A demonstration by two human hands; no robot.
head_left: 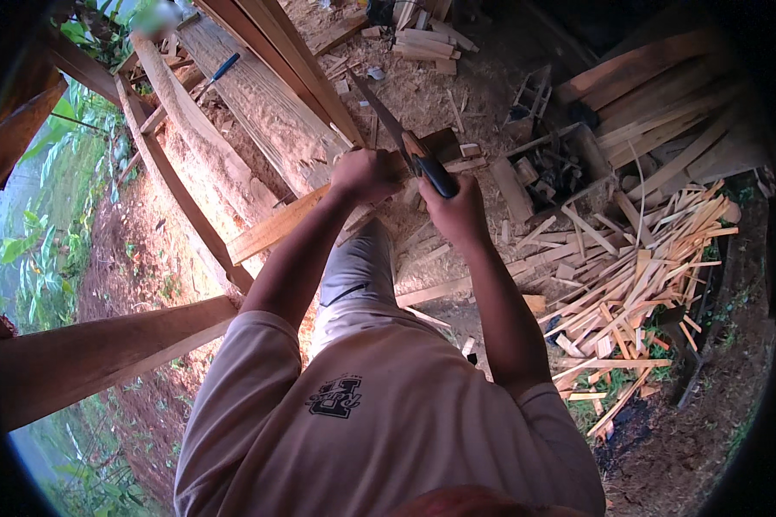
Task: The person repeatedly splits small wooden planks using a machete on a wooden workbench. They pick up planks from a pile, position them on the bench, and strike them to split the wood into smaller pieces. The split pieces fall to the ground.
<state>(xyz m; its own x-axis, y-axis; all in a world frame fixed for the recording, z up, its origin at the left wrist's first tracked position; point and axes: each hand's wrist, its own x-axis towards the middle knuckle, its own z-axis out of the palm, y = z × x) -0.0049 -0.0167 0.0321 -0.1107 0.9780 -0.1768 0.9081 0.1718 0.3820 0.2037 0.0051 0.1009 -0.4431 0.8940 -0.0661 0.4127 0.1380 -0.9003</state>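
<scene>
My right hand (pixel 459 211) is wrapped round the dark handle of a handsaw (pixel 381 108). The saw's blade slants up and away to the left, and its tip is near the long boards. My left hand (pixel 366 177) is closed over a short wooden board (pixel 280 226). This board runs from the lower left, under my left hand, toward the saw. Whether the blade's teeth touch the wood cannot be made out. Beyond my left hand, long reddish-brown boards (pixel 284 60) stretch away over a weathered plank (pixel 254 95).
A blue-handled tool (pixel 226 66) lies on the plank. At the right is a heap of thin wood strips (pixel 638 284), with a wooden box (pixel 569 168) of dark bits behind it. Offcuts (pixel 427 47) lie at the back. A thick beam (pixel 121 353) crosses the left side.
</scene>
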